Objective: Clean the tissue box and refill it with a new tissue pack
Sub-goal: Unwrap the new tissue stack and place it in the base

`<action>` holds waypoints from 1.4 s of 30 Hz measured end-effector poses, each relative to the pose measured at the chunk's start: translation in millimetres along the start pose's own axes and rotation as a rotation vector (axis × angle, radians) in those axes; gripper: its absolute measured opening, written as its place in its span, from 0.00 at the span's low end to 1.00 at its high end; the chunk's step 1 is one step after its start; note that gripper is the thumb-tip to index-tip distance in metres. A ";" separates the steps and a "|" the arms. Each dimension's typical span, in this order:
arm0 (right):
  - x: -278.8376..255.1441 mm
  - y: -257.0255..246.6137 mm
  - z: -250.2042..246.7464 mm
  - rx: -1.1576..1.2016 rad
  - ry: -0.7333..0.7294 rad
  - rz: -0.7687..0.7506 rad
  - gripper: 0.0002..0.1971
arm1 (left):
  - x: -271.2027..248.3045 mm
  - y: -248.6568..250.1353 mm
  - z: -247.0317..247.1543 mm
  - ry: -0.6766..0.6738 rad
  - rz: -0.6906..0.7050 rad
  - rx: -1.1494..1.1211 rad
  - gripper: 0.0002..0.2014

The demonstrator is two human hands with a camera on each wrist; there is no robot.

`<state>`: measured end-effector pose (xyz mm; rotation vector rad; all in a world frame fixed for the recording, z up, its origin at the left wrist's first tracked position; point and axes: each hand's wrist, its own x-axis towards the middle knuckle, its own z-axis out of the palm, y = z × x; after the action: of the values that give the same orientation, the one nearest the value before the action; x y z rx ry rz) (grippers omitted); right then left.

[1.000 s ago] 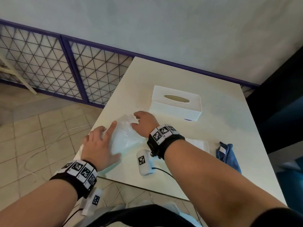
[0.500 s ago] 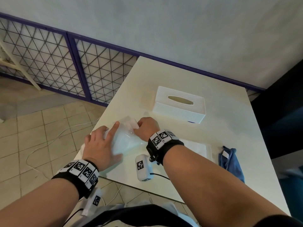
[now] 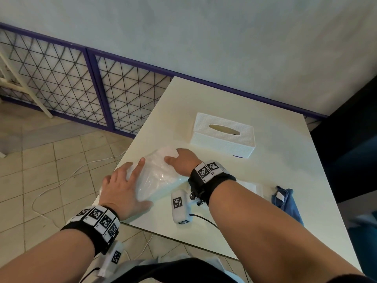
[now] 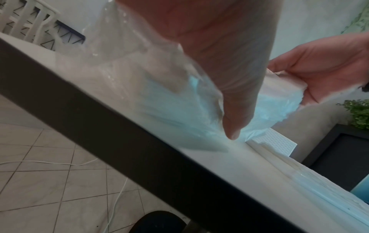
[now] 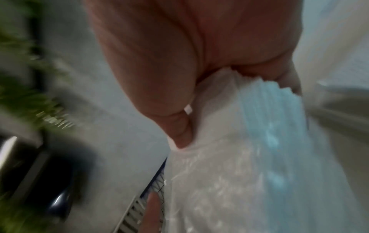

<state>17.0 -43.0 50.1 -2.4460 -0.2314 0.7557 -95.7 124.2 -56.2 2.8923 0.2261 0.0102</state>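
Note:
A tissue pack (image 3: 157, 176) in clear plastic wrap lies at the table's near left corner. My left hand (image 3: 124, 186) holds its near end, index finger straight on top and thumb against the near side. My right hand (image 3: 181, 162) grips the far end, where white tissues show past the wrap. In the right wrist view the fingers of my right hand (image 5: 179, 63) curl round the tissue stack (image 5: 259, 126). In the left wrist view the plastic wrap (image 4: 169, 94) bunches under my left hand (image 4: 229, 78). The white tissue box (image 3: 223, 137) stands upright behind the pack, its slot facing up.
A blue cloth (image 3: 285, 203) lies at the table's (image 3: 265, 231) right edge, beside a flat white panel (image 3: 252, 186). The pack sits near the left table edge, with tiled floor and a white cable (image 3: 61, 180) below. A purple-framed mesh fence (image 3: 91, 84) runs along the wall.
Both hands stay on the pack. My right hand has settled round the far end, and a little more white tissue shows there. The view has shifted slightly.

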 end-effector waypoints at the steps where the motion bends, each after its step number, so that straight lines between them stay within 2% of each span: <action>1: -3.7 -1.7 -5.6 -0.005 0.040 -0.023 0.30 | -0.1 -0.2 -1.0 -0.021 -0.010 0.003 0.65; 6: -24.9 -4.6 -55.2 -0.067 0.242 -0.091 0.31 | 0.3 -3.4 -11.5 -0.125 -0.061 0.036 0.61; 10: -53.7 10.9 -103.4 -0.105 0.417 -0.121 0.22 | 5.4 0.5 -25.5 -0.295 -0.115 0.129 0.64; 12: -70.7 18.9 -120.0 -0.090 0.444 -0.142 0.19 | 12.5 16.2 -39.8 -0.264 -0.102 0.047 0.66; 13: -78.7 22.2 -125.7 -0.089 0.445 -0.165 0.18 | 17.8 28.1 -45.8 -0.201 -0.072 -0.118 0.64; 15: -92.3 25.9 -132.9 -0.101 0.432 -0.211 0.15 | 30.8 58.3 -55.1 -0.093 -0.004 -0.695 0.55; 16: -98.6 27.1 -135.6 -0.088 0.423 -0.229 0.15 | 37.0 76.2 -57.8 -0.092 -0.006 -1.004 0.52; 18: -109.3 31.0 -140.9 -0.001 0.425 -0.255 0.15 | 43.1 111.4 -58.2 -0.197 -0.171 -1.417 0.50; 19: -114.3 35.3 -143.4 0.066 0.437 -0.258 0.15 | 42.6 125.2 -58.5 -0.271 -0.272 -1.508 0.48; 22: -122.6 63.8 -146.8 0.266 0.482 -0.205 0.17 | 37.7 145.0 -59.7 -0.531 -0.349 -1.860 0.46; 23: -124.2 78.0 -144.9 0.322 0.494 -0.169 0.16 | 34.5 149.8 -63.0 -0.584 -0.346 -1.896 0.45; 24: -124.9 94.2 -140.4 0.371 0.503 -0.126 0.16 | 33.5 154.6 -62.1 -0.602 -0.287 -1.866 0.39; 26: -123.1 129.1 -126.2 0.434 0.502 -0.039 0.15 | 35.9 168.7 -54.4 -0.494 -0.122 -1.597 0.15; 27: -120.7 145.4 -117.0 0.443 0.491 0.004 0.15 | 36.0 172.4 -51.2 -0.433 -0.086 -1.477 0.12; 29: -112.5 174.2 -100.2 0.454 0.489 0.068 0.14 | 42.0 175.6 -36.4 -0.355 -0.077 -1.348 0.24; 33: -98.5 203.0 -86.3 0.535 0.531 0.065 0.12 | 50.6 177.8 -18.3 -0.240 -0.087 -1.253 0.15; 37: -85.9 225.6 -67.1 0.486 0.514 0.084 0.18 | 49.0 179.7 2.3 -0.208 -0.086 -1.206 0.18; 42: -75.4 244.8 -43.0 0.475 0.478 0.090 0.33 | 40.8 181.9 27.5 -0.146 -0.130 -1.146 0.24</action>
<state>-21.4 -289.1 -23.2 -2.1050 0.2203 0.2060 -26.9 -50.5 -40.1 1.7273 0.2629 -0.0703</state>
